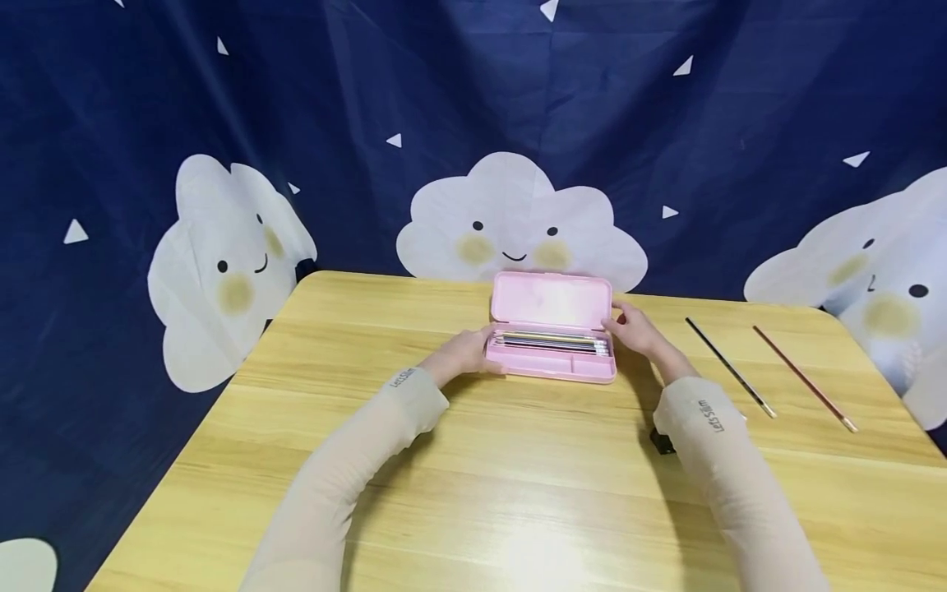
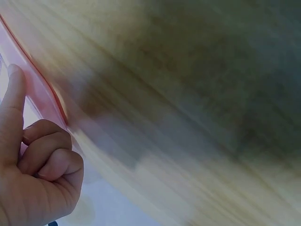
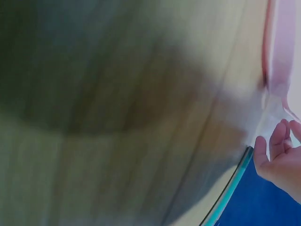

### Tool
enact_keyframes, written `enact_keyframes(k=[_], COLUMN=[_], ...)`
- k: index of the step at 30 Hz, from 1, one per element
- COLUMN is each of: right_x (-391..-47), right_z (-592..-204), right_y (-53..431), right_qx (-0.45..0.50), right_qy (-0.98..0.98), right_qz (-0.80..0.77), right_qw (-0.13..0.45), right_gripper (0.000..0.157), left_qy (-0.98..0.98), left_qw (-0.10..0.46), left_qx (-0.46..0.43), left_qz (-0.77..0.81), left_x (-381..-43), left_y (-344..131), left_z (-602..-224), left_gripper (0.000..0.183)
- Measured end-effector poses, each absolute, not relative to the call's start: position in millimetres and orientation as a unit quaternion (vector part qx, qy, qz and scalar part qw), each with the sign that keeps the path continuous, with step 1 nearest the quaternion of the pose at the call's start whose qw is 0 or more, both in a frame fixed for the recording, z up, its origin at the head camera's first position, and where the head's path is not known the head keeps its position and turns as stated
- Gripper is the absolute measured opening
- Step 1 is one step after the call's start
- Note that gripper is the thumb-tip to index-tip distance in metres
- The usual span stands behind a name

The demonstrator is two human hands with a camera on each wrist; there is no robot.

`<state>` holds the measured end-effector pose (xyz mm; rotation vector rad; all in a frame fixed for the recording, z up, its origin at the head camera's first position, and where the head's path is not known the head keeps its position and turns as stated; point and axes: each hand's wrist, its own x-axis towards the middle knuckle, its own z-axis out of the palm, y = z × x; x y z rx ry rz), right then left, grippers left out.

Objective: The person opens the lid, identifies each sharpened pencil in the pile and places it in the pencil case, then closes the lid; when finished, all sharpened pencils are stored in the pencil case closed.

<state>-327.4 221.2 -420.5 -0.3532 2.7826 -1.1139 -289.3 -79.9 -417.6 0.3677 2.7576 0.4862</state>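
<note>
A pink pencil case lies at the back middle of the table with its lid raised. Several pencils lie side by side in its rear compartment; the front compartments look bare. At the case's left end is my left hand, its thumb along the side wall and its other fingers curled by the back corner. My right hand is at the right edge by the hinge, fingers loosely bent against the lid's side. Exact contact there is hard to tell.
Right of the case, a black pencil and a reddish pencil lie slanted on the wooden table. A black object shows partly beneath the right sleeve. Behind hangs a dark blue curtain with white clouds.
</note>
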Motion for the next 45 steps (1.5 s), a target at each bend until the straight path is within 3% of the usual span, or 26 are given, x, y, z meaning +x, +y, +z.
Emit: enact_keyframes(k=[6, 15, 23, 28, 36, 41, 45], right_x=[-315, -296, -286, -277, -263, -261, -260], right_z=[-409, -397, -398, -403, -407, -409, -411], right_y=[228, 234, 231, 233, 234, 232, 233], right_qx=[-0.093, -0.128, -0.148, -0.164, -0.189, -0.192, -0.189], right_qy=[0.896, 0.893, 0.927, 0.927, 0.919, 0.917, 0.92], right_qz=[-0.43, -0.428, -0.345, -0.337, -0.339, -0.34, -0.333], right_qw=[0.065, 0.058, 0.006, 0.004, 0.071, 0.083, 0.079], right_gripper=[0.049, 0.063, 0.052, 0.044, 0.048, 0.051, 0.052], left_qy=[0.965, 0.968, 0.962, 0.945, 0.914, 0.918, 0.929], left_qw=[0.15, 0.097, 0.054, 0.062, 0.132, 0.099, 0.088], left_qx=[0.128, 0.13, 0.147, 0.189, 0.242, 0.249, 0.25], left_qz=[0.172, 0.192, 0.223, 0.259, 0.296, 0.293, 0.26], left_x=[-290, -286, -283, -284, -294, -299, -300], left_y=[-79, -80, -81, -95, -122, -121, -117], left_z=[-417, -422, -424, -421, -413, -416, -421], left_gripper=[0.094, 0.095, 0.11, 0.096, 0.067, 0.049, 0.053])
